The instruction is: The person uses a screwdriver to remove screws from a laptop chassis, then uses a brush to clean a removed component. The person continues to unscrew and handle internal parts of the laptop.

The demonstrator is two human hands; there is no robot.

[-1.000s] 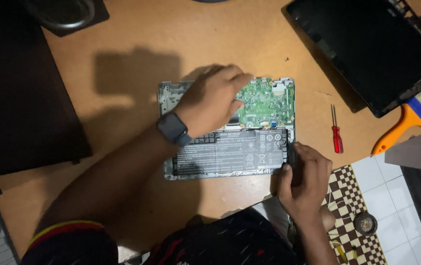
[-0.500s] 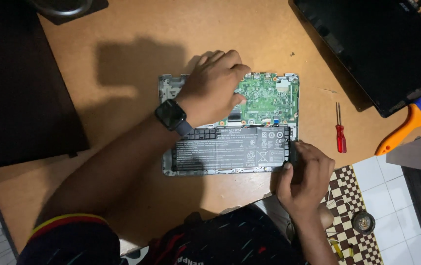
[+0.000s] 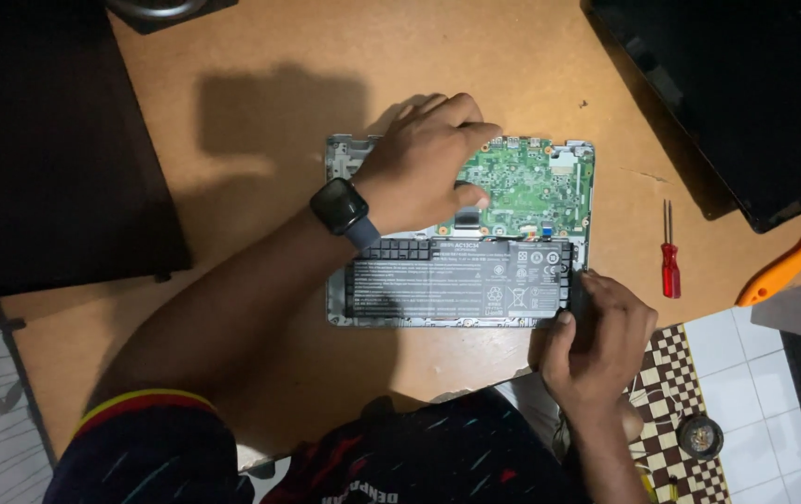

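1. Here, you are working over an opened laptop base (image 3: 456,289) that is lying flat on the brown wooden table (image 3: 260,56), its insides facing up.
2. Your left hand (image 3: 424,168), with a dark smartwatch (image 3: 340,207) on the wrist, is resting on the upper left part of the base; its fingers are curled together and the thumb is pressing down at the left edge of the green circuit board (image 3: 531,187).
3. Your right hand (image 3: 597,341) is gripping the lower right corner of the base, beside the right end of the long dark battery (image 3: 461,277); the fingers are closed around something small and dark there, but you cannot tell what it is.
4. The battery is sitting in the lower half of the base, just below the circuit board.
5. A red-handled screwdriver (image 3: 669,257) is lying on the table to the right of the base, apart from it.
6. A black laptop lid (image 3: 737,93) is lying at the upper right, and an orange-handled tool (image 3: 793,261) is showing just below it.
7. A dark mat (image 3: 55,149) is covering the table's left side.
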